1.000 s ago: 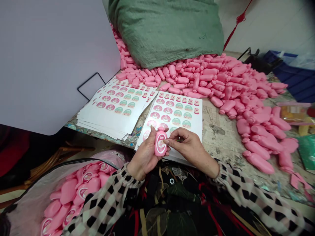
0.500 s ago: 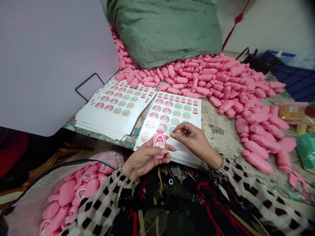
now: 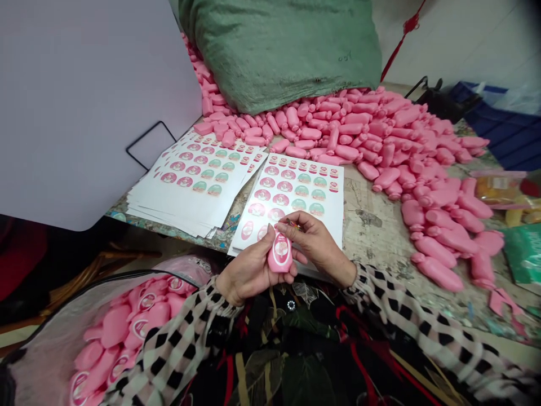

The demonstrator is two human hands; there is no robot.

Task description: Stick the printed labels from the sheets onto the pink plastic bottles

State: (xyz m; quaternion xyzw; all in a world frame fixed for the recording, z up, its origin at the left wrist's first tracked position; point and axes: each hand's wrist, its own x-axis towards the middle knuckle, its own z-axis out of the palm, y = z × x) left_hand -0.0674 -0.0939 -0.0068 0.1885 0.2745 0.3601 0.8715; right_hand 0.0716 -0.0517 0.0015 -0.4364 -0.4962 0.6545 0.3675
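A small pink plastic bottle [image 3: 279, 260] with an oval white-rimmed label on its front rests upright in my left hand [image 3: 249, 269]. The left fingers wrap behind it, and the left thumb lies along its upper left side. My right hand [image 3: 315, 242] is closed at the bottle's top, thumb and forefinger pinched over the neck, which they hide. A small multicoloured thing shows in the right hand, too small to name. Just beyond both hands lies a sheet of stickers [image 3: 296, 175], printed with pink and green labels.
Left of that sheet lies a stack of sticker sheets [image 3: 177, 208]. A large heap of pink bottles [image 3: 359, 127] covers the table's back and right, under a green sack [image 3: 287, 51]. At lower left, a bag [image 3: 46, 361] holds labelled bottles. A grey panel [image 3: 93, 113] stands at left.
My right hand has moved left and down from above the sticker sheet onto the bottle's top. The left thumb has shifted from the bottle's front up along its side.
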